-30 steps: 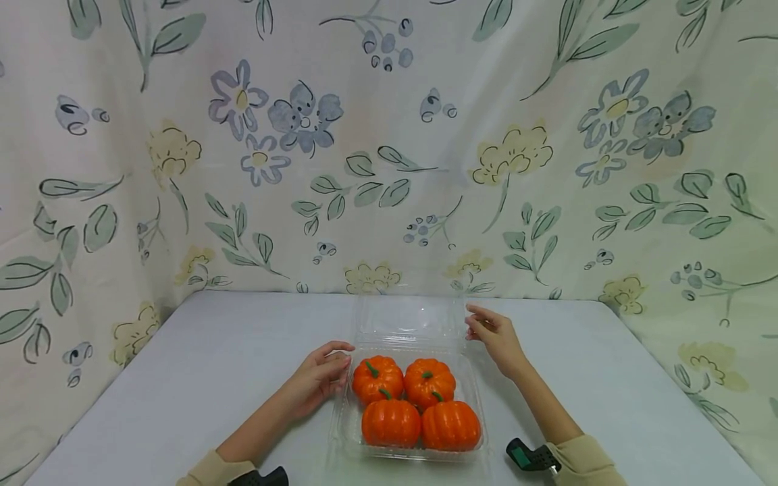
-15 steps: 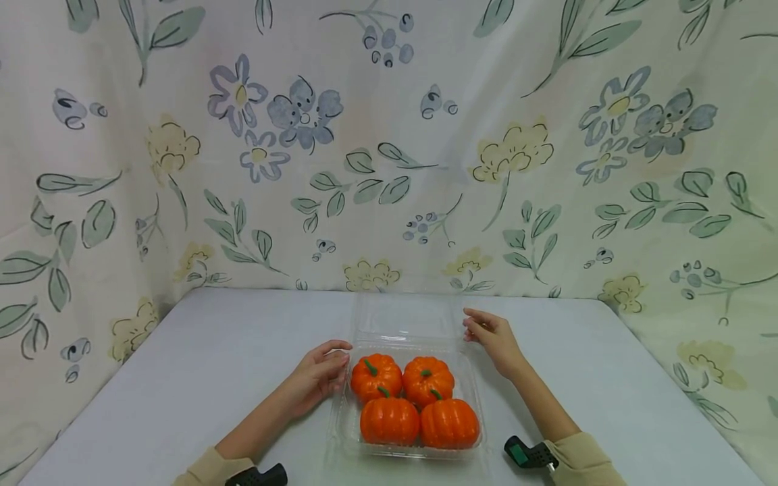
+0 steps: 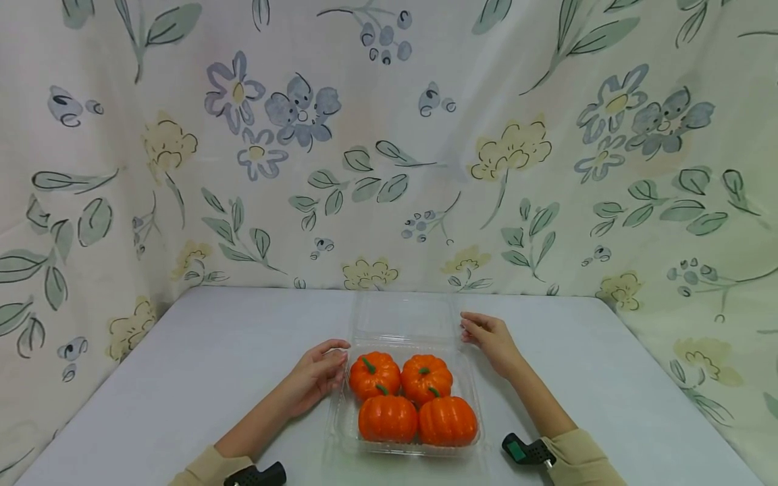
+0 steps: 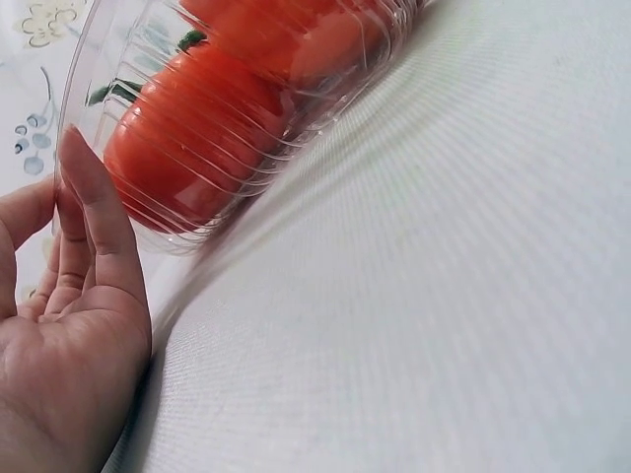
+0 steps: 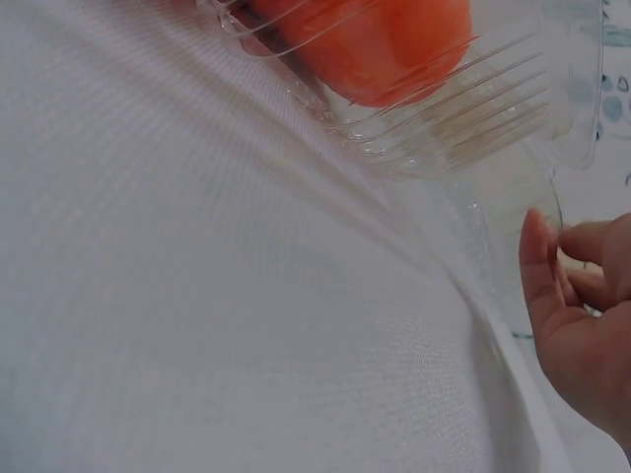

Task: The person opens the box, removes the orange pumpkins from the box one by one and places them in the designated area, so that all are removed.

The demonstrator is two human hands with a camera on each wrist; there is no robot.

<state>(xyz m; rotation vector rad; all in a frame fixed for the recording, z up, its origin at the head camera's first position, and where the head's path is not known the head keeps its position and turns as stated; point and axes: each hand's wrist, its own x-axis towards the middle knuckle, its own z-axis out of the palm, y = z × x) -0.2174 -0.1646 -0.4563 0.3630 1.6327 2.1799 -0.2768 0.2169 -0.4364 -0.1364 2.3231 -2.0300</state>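
Observation:
A clear plastic clamshell container [image 3: 406,451] stands on the table with its see-through lid [image 3: 404,317] folded open to the back. Several orange toy pumpkins [image 3: 387,419] with green stems fill its base in two rows. My left hand [image 3: 313,379] is at the container's back left corner. In the left wrist view, its thumb and fingertips [image 4: 79,153] pinch the rim. At the lid's right edge is my right hand [image 3: 495,343]. The right wrist view has its thumb and fingertips [image 5: 535,232] pinching that thin edge, beyond the ribbed container wall [image 5: 483,99].
A white table [image 3: 213,364] extends to both sides of the container. Behind it hangs a curtain [image 3: 389,121] printed with flowers and leaves. Black wrist devices [image 3: 527,451] sit near both beige sleeves [image 3: 580,459].
My right hand has shifted slightly left and nearer with the lid's edge. The left hand stays at the rim, and the pumpkins keep their places while the head view tilts a little.

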